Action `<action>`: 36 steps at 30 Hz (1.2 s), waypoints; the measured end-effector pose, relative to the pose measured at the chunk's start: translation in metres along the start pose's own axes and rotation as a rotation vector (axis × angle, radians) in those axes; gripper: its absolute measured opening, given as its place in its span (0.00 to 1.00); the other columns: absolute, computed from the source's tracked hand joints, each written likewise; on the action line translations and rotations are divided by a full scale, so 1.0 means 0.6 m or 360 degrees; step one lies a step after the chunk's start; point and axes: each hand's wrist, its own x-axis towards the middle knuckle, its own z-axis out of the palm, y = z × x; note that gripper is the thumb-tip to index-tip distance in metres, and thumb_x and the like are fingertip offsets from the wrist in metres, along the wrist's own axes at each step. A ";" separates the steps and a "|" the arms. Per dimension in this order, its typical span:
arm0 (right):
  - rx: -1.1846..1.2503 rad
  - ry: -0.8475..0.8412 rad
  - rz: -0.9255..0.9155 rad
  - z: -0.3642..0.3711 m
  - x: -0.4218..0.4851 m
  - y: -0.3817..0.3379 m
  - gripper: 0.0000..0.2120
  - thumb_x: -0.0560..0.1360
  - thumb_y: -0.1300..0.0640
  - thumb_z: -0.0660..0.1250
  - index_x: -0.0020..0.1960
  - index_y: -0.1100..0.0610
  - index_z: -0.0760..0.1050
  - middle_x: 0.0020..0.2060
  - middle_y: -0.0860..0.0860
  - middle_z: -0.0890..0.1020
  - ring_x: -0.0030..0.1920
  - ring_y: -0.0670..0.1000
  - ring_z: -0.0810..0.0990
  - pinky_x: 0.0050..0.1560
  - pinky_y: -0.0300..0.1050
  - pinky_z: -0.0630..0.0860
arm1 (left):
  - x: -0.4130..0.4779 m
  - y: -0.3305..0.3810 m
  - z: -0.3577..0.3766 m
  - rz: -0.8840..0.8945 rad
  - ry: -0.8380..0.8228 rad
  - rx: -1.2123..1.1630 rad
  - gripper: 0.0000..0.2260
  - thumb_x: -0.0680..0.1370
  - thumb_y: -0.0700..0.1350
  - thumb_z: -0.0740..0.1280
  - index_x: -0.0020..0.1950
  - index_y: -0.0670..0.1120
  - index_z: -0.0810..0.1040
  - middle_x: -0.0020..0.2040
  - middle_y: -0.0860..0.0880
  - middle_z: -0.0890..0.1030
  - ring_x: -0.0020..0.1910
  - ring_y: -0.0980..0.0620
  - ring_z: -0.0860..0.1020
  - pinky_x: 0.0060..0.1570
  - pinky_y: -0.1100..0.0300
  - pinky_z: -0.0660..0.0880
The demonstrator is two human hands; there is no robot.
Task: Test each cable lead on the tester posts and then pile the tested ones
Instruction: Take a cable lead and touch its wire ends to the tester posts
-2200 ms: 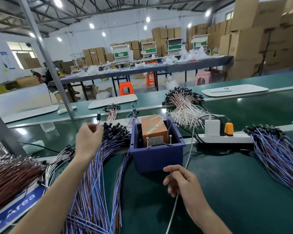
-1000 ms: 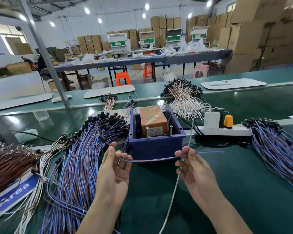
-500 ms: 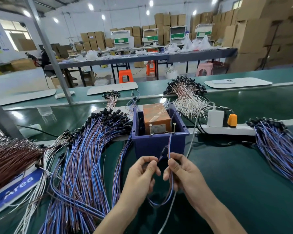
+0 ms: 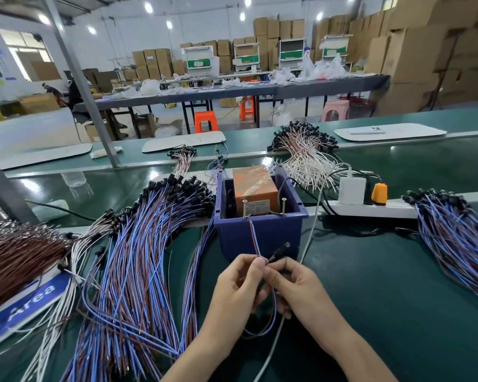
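At the centre of the frame a bin (image 4: 260, 238) stands on the bench (image 4: 398, 285), with a tester box (image 4: 254, 186) inside it and two upright posts (image 4: 244, 208) along the box's near edge. Just below the bin, at lower centre, the left hand (image 4: 232, 293) and right hand (image 4: 295, 288) meet, pinching one cable lead (image 4: 254, 238) between them; its free end rises toward the left post and its loop hangs beneath the hands. A large pile of leads (image 4: 138, 257) fans out to the left of the bin, with a further bundle (image 4: 14, 257) at the left edge. To the right of the bin lies a power strip (image 4: 370, 209), and beyond it, at the right edge, another pile (image 4: 453, 238). Behind the bin, above centre, sits a third heap (image 4: 304, 153).
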 end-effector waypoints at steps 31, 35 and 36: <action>0.0690 0.0585 0.0052 -0.027 0.019 -0.006 0.09 0.78 0.56 0.69 0.39 0.50 0.78 0.27 0.48 0.64 0.21 0.45 0.58 0.18 0.38 0.59 | 0.035 -0.012 -0.028 -0.0316 0.0254 -0.0905 0.15 0.84 0.50 0.61 0.38 0.48 0.76 0.27 0.52 0.59 0.21 0.55 0.58 0.21 0.62 0.61; 0.0669 0.0595 0.0039 -0.028 0.024 -0.001 0.04 0.76 0.54 0.70 0.44 0.53 0.80 0.27 0.48 0.67 0.21 0.44 0.60 0.18 0.37 0.59 | 0.037 -0.012 -0.025 -0.0330 0.0284 -0.0886 0.15 0.84 0.50 0.62 0.39 0.47 0.77 0.27 0.52 0.60 0.20 0.56 0.58 0.20 0.63 0.60; 0.0662 0.0598 0.0032 -0.028 0.025 0.001 0.04 0.75 0.53 0.71 0.44 0.53 0.80 0.27 0.48 0.68 0.21 0.44 0.60 0.18 0.37 0.60 | 0.037 -0.012 -0.025 -0.0331 0.0286 -0.0879 0.14 0.84 0.50 0.62 0.40 0.46 0.77 0.27 0.52 0.60 0.20 0.56 0.58 0.20 0.63 0.60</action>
